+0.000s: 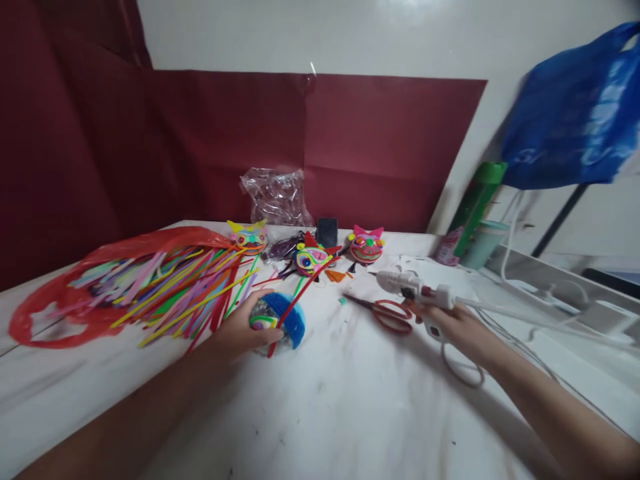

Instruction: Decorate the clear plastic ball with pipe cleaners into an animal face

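A rounded craft piece (296, 327), banded with fuzzy blue pipe cleaner beside a grey, glossy-looking area, sits over the desk (340, 407), left of its middle. The left hand (245, 333) grasps it, fingers behind and thumb in front; a red pipe cleaner (303, 291) slants across it. Whether the piece touches the desk cannot be told. The right hand (450, 327) is closed around the grip of a white hot glue gun (395, 281), its tapered nozzle directed leftward. Just beside it lie scissors (393, 316) with looped orange-red handles.

Toward the desk's rear edge stand three fuzzy animal heads: one yellow-eared (251, 239), one red-eared (309, 261) and one pink-eared (367, 248). The left hand and blur hide much of the craft piece; both forearms are cut off by the frame.

Near the desk's left edge, a thin red plastic bag (165, 239) lies open, multicoloured pipe cleaners (170, 293) spilling from it. A crinkled clear wrapper (277, 197) stands at the rear edge, its contents indistinct. Lettering on the blue bag (560, 120) at upper right is illegible.
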A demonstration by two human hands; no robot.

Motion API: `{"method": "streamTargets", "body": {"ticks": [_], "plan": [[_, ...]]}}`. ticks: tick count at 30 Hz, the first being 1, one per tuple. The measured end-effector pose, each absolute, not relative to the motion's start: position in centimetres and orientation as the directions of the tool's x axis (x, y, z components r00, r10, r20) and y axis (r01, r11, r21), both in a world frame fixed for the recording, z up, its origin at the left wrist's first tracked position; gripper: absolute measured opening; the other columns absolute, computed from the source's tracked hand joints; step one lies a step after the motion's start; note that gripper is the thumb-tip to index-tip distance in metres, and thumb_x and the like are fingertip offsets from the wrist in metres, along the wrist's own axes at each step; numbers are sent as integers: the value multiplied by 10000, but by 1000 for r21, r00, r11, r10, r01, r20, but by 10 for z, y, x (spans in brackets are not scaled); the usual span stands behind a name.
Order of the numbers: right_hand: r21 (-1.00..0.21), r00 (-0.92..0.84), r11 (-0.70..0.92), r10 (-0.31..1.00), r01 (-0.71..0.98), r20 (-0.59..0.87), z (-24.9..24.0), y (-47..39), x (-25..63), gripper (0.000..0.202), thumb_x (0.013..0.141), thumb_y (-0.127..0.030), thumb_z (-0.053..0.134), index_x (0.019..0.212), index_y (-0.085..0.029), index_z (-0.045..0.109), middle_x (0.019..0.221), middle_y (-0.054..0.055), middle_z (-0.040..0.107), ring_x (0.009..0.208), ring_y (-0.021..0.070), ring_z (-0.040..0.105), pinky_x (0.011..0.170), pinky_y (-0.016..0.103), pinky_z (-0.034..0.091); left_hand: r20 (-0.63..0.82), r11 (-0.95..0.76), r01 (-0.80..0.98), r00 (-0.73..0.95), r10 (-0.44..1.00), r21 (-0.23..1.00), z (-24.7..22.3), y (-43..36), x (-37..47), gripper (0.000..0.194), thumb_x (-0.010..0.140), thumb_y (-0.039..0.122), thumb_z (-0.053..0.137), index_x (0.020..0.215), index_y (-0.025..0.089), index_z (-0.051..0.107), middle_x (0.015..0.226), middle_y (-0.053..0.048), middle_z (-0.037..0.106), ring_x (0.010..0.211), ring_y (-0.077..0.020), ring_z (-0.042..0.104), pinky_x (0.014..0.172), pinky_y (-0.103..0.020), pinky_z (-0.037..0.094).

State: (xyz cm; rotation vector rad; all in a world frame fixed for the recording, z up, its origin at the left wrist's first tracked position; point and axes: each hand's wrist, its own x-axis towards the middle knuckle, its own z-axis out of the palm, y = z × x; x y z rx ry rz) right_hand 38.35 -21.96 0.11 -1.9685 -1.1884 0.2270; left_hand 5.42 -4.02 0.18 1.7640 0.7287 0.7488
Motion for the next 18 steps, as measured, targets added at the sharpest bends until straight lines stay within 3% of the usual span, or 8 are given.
{"method": "streamTargets", "body": {"ticks": [2,5,8,14,18], "plan": [[-758,481,-198,860,622,169,1,-223,360,320,775,-384,487,882,-168,698,732,47,680,657,219,603,541,294,459,166,-279,92,614,772,956,3,-39,52,673,547,220,790,1173,202,543,888,-45,687,802,-223,626,651,-269,475],[-779,336,-65,922,624,192,-3,-227,327,287,757,-385,523,883,-197,699,898,52,710,734,230,625,600,304,503,135,-250,93,636,759,964,3,-44,53,685,548,195,784,1184,212,528,796,-20,673,651,-183,613,548,-245,455],[-756,225,11,952,654,208,-7,-230,303,247,778,-387,531,873,-220,686,811,39,700,759,228,625,628,298,520,121,-255,126,632,765,959,4,-51,56,702,545,179,769,1192,214,500,802,-12,658,591,-154,592,487,-221,440],[-785,189,81,951,614,246,-12,-231,280,170,762,-339,558,876,-287,674,628,19,635,632,234,606,561,332,533,159,-315,143,630,761,938,4,-54,59,721,512,214,795,1177,223,516,919,-39,659,711,-193,627,566,-248,491],[-784,155,101,957,613,244,-12,-230,275,163,752,-335,560,868,-290,665,630,24,628,681,255,619,594,349,544,188,-299,91,597,780,950,1,-56,59,740,450,197,818,1145,231,568,1042,-54,634,819,-241,629,645,-286,511]]}}
